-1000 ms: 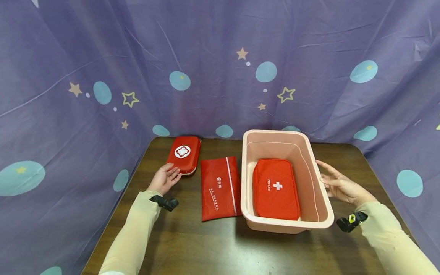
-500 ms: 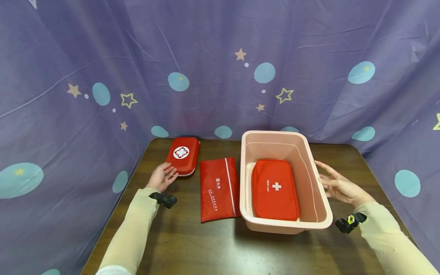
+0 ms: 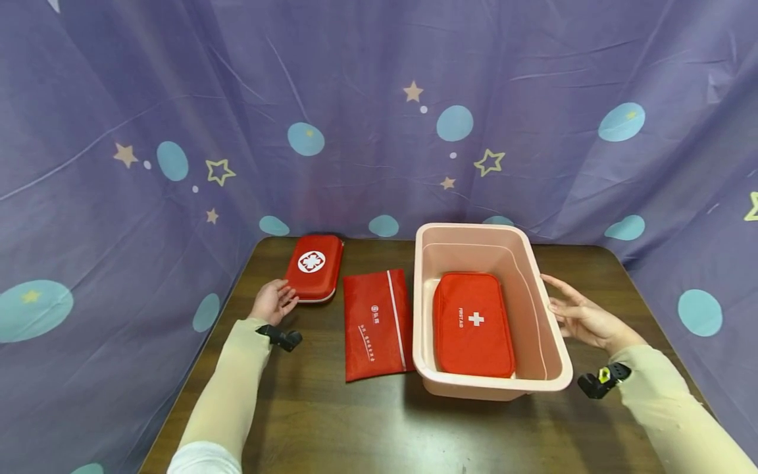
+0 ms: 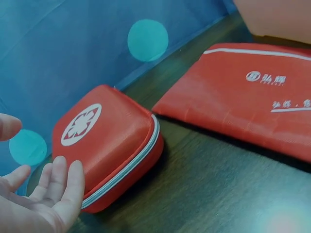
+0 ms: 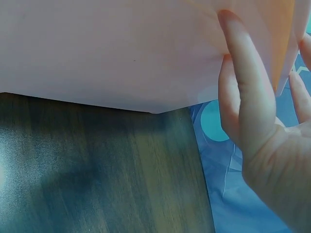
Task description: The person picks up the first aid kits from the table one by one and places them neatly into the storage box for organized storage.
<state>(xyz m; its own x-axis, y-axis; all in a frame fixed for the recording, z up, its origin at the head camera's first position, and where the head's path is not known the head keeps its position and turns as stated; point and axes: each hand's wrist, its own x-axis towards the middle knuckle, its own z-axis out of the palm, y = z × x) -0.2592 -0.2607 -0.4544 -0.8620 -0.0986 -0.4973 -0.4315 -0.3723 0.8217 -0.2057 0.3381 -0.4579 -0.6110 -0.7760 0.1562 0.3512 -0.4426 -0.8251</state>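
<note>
My left hand (image 3: 274, 301), fingers loosely bent and palm partly up, is at the near left corner of a red hard-shell first aid case (image 3: 316, 276). In the left wrist view the fingertips overlap the case's side by its silver zipper (image 4: 121, 177). My right hand (image 3: 587, 320) touches the outer right side of a pink plastic tub (image 3: 494, 388), with its fingers extended along the wall just below the rim. Inside the tub a red first aid pouch (image 3: 480, 349) with a white cross lies flat.
A flat red pouch (image 3: 376, 329) with white print and a white stripe lies between the case and the tub. All of it stands on a dark wooden table (image 3: 331, 421). A purple patterned curtain (image 3: 355, 184) hangs around the back and sides.
My left hand has shifted slightly left, its fingers overlapping less of the hard case. The right hand stays against the tub, and the tub and pouches keep their places.
</note>
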